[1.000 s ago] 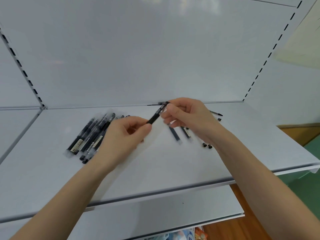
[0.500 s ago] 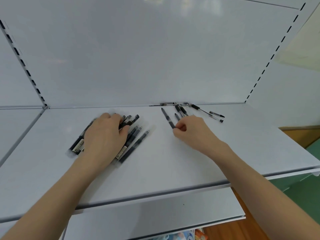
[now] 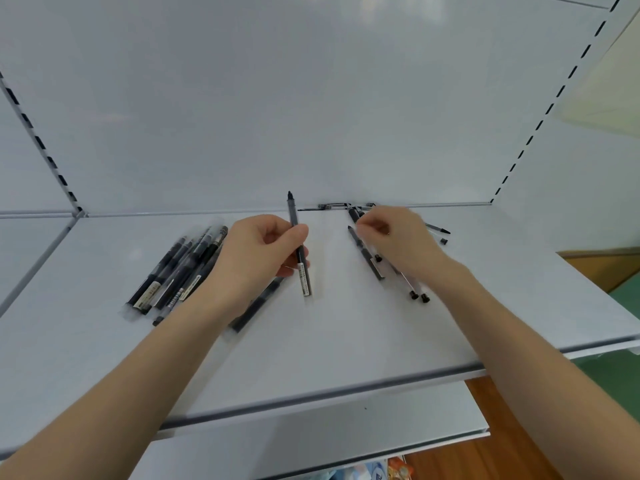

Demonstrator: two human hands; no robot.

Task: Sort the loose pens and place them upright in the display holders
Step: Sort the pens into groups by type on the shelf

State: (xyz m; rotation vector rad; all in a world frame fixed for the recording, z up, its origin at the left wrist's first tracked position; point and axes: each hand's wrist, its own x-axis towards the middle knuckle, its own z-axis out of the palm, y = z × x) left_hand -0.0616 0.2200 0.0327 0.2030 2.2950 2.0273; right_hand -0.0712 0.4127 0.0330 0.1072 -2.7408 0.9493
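Left hand (image 3: 258, 252) closed around one black pen (image 3: 298, 251), thumb and fingers pinching the barrel about midway; pen held nearly upright, dark tip up toward the back panel (image 3: 311, 98), labelled white end down, just over the shelf (image 3: 329, 341). Right hand (image 3: 398, 240) to the right of it, fingers curled and drawn together over a small scatter of pens (image 3: 367, 254) (hard to tell whether anything is actually pinched between the fingertips, since the hand hides them). Beneath and just beyond that hand, several dark pens lying flat at a slant, two with black end caps poking out near the wrist (image 3: 419, 296). A few more thin pens along the back edge (image 3: 332, 206), right where shelf meets panel, and a couple farther right (image 3: 438, 229), one short loose piece beside them. To the left of the left hand, a tight bundle of black pens (image 3: 180, 271) lying flat, roughly parallel, angled toward the back, labels showing on the near ends. One further pen (image 3: 258, 308) partly hidden under the left forearm, blurred. Slotted uprights at either side of the white panel. Below the shelf's front lip, a lower shelf (image 3: 311, 441), with wood flooring and some colourful packaging just visible at the bottom edge.
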